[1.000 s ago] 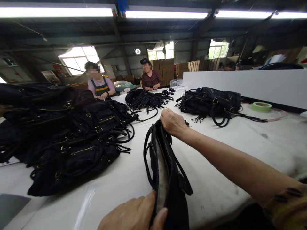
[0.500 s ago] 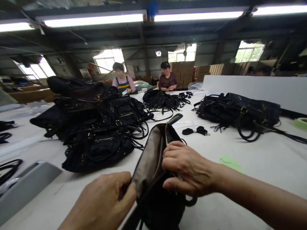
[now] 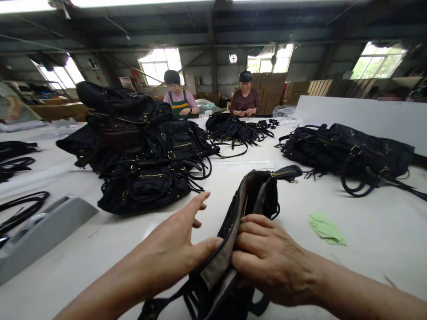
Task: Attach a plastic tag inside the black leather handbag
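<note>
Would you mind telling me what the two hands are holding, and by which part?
A black handbag. The right hand grips the rim of its open top; the left hand is open, thumb against the opposite rim.

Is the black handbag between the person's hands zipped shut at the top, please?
No, the black handbag gapes open, its beige lining showing between the left hand and right hand.

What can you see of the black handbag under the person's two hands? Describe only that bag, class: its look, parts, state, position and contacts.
The black handbag lies on the white table, its mouth open and facing up. A zip with gold-coloured teeth runs along the opening, and a tan fabric lining shows inside. Dark straps hang at its near end. The shell looks like soft leather or fabric. The right hand grips one edge of the opening; the left hand has its thumb against the other edge, its fingers spread.
</note>
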